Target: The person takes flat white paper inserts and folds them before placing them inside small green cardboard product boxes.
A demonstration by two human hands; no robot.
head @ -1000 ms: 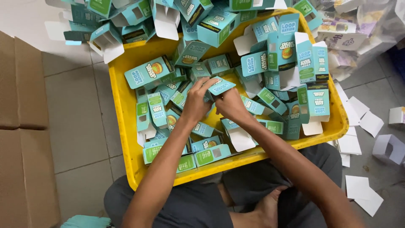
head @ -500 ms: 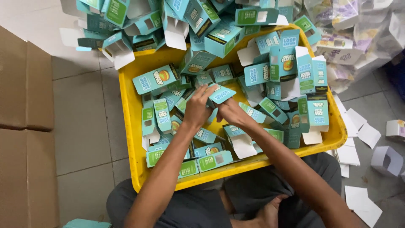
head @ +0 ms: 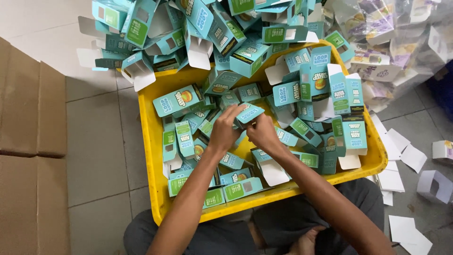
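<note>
Yellow tub (head: 150, 141), small teal carton (head: 249, 113)

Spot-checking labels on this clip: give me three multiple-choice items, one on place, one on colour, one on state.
1. Where do the brown cardboard cartons lie?
A. at the picture's left edge
B. inside the tub
C. on the person's lap

2. What colour is the tub?
A. red
B. yellow
C. grey

3. How is the small teal box held?
A. by the left hand alone
B. by nobody, it lies loose
C. between both hands

Key: 1 A, they fill the left edge on the tiled floor; 2 B, its rim and wall are yellow; 3 C, the left hand and the right hand both grip it above the tub.
</note>
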